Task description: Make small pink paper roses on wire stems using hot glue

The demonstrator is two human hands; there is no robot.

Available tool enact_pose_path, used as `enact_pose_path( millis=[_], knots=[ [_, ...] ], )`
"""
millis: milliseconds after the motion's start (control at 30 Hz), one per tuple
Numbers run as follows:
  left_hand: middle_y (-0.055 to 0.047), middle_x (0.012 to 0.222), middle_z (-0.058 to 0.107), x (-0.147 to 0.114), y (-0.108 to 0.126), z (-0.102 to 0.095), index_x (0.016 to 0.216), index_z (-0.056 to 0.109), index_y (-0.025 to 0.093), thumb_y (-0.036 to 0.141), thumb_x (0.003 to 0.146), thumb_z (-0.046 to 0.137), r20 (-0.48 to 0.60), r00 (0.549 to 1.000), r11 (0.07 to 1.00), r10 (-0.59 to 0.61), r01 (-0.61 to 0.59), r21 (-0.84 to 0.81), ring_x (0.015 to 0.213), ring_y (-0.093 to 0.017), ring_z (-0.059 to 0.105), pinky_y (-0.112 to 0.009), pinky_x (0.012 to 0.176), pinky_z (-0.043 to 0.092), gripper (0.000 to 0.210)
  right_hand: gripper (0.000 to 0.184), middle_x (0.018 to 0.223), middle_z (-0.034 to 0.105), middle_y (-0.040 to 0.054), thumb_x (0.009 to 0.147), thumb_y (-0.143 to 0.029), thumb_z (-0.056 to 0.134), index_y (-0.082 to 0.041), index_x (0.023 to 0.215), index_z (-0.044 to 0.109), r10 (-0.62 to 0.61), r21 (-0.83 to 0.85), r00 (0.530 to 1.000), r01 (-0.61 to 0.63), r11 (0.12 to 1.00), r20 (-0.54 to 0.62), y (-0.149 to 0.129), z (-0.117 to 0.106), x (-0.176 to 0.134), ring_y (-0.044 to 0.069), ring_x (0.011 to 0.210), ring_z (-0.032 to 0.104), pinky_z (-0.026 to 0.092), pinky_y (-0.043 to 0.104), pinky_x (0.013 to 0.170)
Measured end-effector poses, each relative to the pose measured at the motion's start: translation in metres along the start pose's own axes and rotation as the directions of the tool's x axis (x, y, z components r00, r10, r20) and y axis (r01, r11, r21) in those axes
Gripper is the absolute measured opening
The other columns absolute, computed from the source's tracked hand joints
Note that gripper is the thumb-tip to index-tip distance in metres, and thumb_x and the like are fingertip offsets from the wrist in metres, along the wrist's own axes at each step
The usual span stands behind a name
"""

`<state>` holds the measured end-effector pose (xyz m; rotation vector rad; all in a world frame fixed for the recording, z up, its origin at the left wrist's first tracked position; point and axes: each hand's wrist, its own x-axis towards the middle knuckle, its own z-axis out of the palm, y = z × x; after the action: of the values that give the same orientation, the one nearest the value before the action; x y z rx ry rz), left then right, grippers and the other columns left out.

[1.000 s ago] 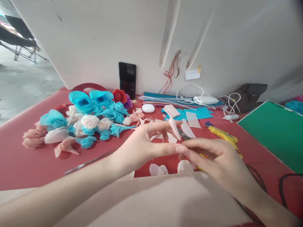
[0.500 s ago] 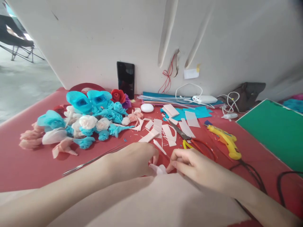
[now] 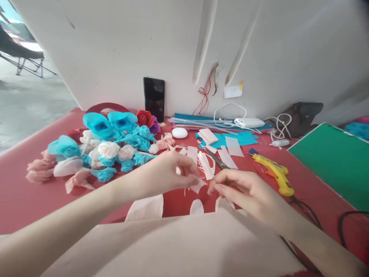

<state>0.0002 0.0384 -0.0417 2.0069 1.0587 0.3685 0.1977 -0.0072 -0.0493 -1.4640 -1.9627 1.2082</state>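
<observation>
Two components are in hand: a pale pink piece (image 3: 198, 187) and a thin wire (image 3: 230, 205). The current step is judged to be alignment of the piece with the wire; contact between them cannot be confirmed (the gap is narrow).

Left hand (image 3: 167, 173): the thumb and fingers appear to grasp the piece, which is above the red tabletop (image 3: 20, 196) with its free edge directed toward the right hand (image 3: 245, 188). The left forearm enters from the lower left, palm turned inward, fingers curled.

Right hand: the thumb and fingers pinch the wire, which slants down toward the near right. The right forearm enters from the lower right, back of the hand upward. The scissors (image 3: 217, 158) lie just beyond.

Next-move requirement (judgement): steady the wire, present the piece's edge to it, and use light pressure, since thin material may crease.
</observation>
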Motion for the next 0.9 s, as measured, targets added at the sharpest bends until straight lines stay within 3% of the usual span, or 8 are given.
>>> enact_pose_path(
  millis=[167,300,433,567,900],
  knots=[
    [0.001,0.081,0.068,-0.003,0.011,-0.006,0.077,0.068,0.02,0.032,0.08,0.053,-0.196,0.98,0.993,0.027,-0.049,-0.11,0.078,-0.017,0.062,-0.024,0.069,0.044,0.019,0.016,0.077,0.062,-0.0037,0.086,-0.028,0.05,-0.023,0.077,0.062,-0.159,-0.013,0.978,0.158,0.987,-0.134,-0.003,-0.001,-0.006,0.009,0.074,0.057,0.042,0.016,0.064],
    [0.002,0.085,0.069,-0.008,0.013,-0.004,0.076,0.069,0.021,0.031,0.076,0.06,-0.313,0.95,0.974,0.013,-0.082,-0.21,0.081,-0.018,0.062,-0.024,0.069,0.046,0.013,0.014,0.081,0.063,-0.0037,0.086,-0.025,0.052,-0.024,0.08,0.064,-0.264,-0.023,0.95,0.264,0.964,-0.168,-0.002,0.001,-0.008,0.008,0.076,0.06,0.044,0.016,0.064],
    [0.001,0.08,0.071,-0.012,0.017,-0.002,0.077,0.068,0.021,0.031,0.077,0.061,-0.303,0.952,0.932,-0.029,-0.084,-0.352,0.074,-0.019,0.066,-0.024,0.063,0.05,0.013,0.015,0.077,0.062,-0.0058,0.089,-0.025,0.048,-0.026,0.086,0.062,-0.265,-0.028,0.953,0.264,0.964,-0.149,-0.001,0.001,-0.009,0.006,0.071,0.059,0.041,0.014,0.058],
    [0.003,0.077,0.072,-0.014,0.019,0.0,0.076,0.069,0.023,0.029,0.076,0.063,-0.312,0.949,0.864,-0.031,-0.131,-0.485,0.072,-0.017,0.067,-0.022,0.061,0.053,0.008,0.016,0.074,0.061,-0.0074,0.091,-0.028,0.045,-0.027,0.087,0.06,-0.233,-0.028,0.965,0.232,0.972,-0.121,-0.002,0.001,-0.011,0.004,0.07,0.057,0.041,0.014,0.063],
    [0.006,0.067,0.072,-0.015,0.02,0.001,0.08,0.072,0.019,0.015,0.078,0.061,-0.248,0.969,0.749,-0.008,-0.159,-0.643,0.068,-0.006,0.067,-0.01,0.063,0.051,0.011,0.015,0.073,0.061,-0.0063,0.091,-0.029,0.045,-0.025,0.085,0.059,-0.22,0.009,0.969,0.222,0.975,-0.111,0.0,0.001,-0.013,0.005,0.069,0.059,0.043,0.014,0.062]
  ],
)
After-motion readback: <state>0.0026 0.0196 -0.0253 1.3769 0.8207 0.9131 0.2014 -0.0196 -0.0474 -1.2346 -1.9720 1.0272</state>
